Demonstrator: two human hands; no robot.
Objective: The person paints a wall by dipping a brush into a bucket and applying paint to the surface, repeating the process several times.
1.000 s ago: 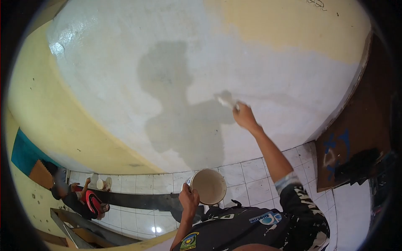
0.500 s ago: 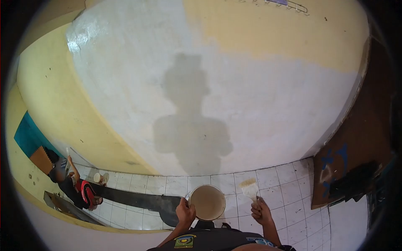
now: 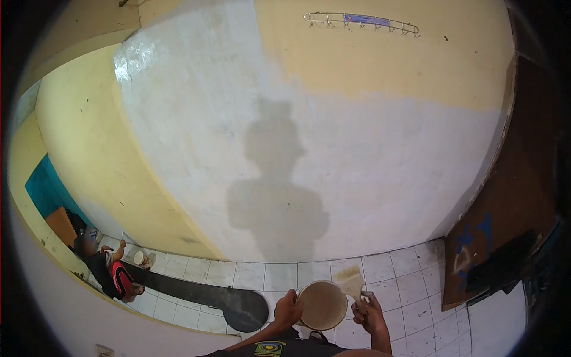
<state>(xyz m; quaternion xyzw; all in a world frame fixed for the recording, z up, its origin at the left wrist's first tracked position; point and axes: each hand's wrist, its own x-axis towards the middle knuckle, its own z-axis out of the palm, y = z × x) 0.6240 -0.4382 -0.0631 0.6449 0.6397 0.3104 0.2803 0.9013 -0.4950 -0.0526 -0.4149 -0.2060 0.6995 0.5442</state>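
Observation:
My left hand (image 3: pixel 289 308) grips the left rim of a round paint bucket (image 3: pixel 322 305), held in front of my body; its inside looks pale brown. In my right hand (image 3: pixel 371 315) is a wide paintbrush (image 3: pixel 351 281), fingers wrapped around its handle. The bristles point up and sit just beyond the bucket's right rim. Ahead stands a wall (image 3: pixel 357 154) with a large whitish painted area, and yellow remains at the top right and along the left. My shadow falls across the middle of the white part.
A person (image 3: pixel 104 268) crouches at the far left by the wall, near a small bucket (image 3: pixel 140 257). A long black guitar-shaped case (image 3: pixel 245 309) lies on the white tiled floor (image 3: pixel 410 291). A hook rack (image 3: pixel 363 21) hangs high up. A brown board (image 3: pixel 505 178) stands at right.
My view has tilted up, bringing the whole hook rack into sight. The bucket and both hands sit lower and further right in view, with the brush closer to the bucket.

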